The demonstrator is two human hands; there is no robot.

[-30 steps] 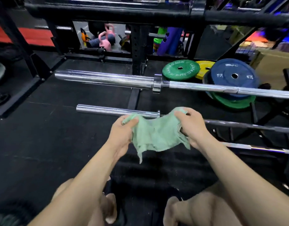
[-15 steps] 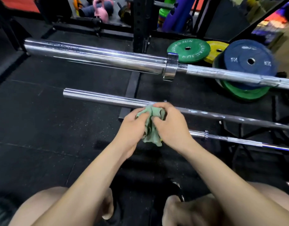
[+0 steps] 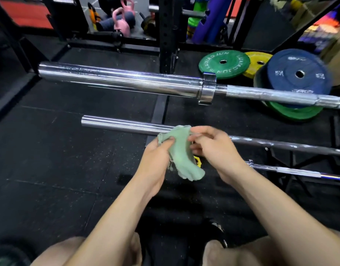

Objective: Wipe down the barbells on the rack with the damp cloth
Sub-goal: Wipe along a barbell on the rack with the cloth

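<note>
A bunched green cloth (image 3: 181, 154) is held in front of the racked barbells.

It is gripped by the left hand (image 3: 157, 156) and pinched at its top edge by the right hand (image 3: 213, 148), just before the middle barbell (image 3: 127, 126), below the top barbell (image 3: 127, 81).

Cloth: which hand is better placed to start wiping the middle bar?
Left, probably. The left hand grips the green cloth beside the middle barbell; the right hand only pinches its edge.
</note>
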